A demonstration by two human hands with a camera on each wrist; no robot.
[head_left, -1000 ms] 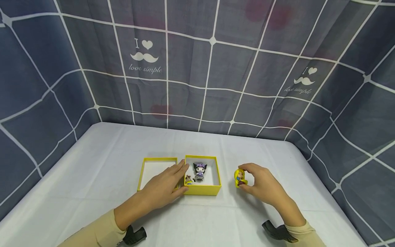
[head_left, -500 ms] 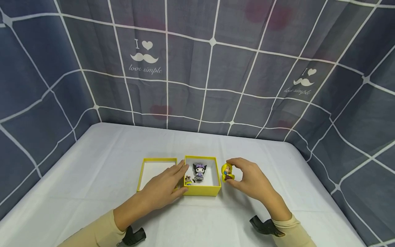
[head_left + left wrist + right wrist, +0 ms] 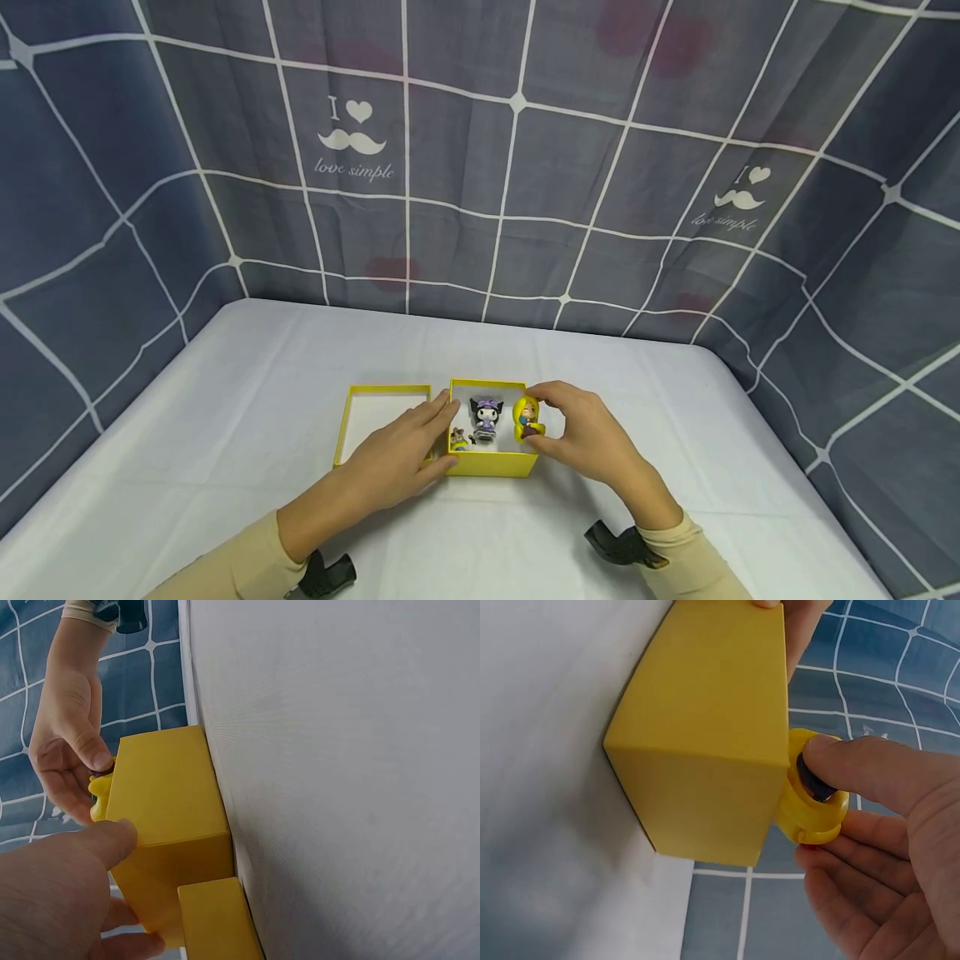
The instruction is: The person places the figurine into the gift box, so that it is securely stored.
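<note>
My right hand (image 3: 588, 433) pinches a small figurine (image 3: 525, 417) with long yellow hair between thumb and fingers, at the right rim of the yellow box (image 3: 491, 464). In the right wrist view the figurine (image 3: 821, 814) is just over the box's edge, thumb on its dark base. Inside the box, a black, white and purple figurine (image 3: 486, 418) lies against the white bottom. A smaller brown-and-yellow figurine (image 3: 458, 438) is in the near left corner, partly hidden. Against the box's left side rests my left hand (image 3: 401, 454), fingers extended, with its thumb at the near left corner.
A shallow yellow-edged lid (image 3: 390, 387), white inside, lies left of the box, partly under my left hand. Both are on a white-covered table (image 3: 300, 358). A grey checked curtain (image 3: 450, 167) encloses the table at the back and sides.
My right hand has carried the yellow-haired figurine leftward from beside the box to over its right rim. The left hand and the box have stayed in place.
</note>
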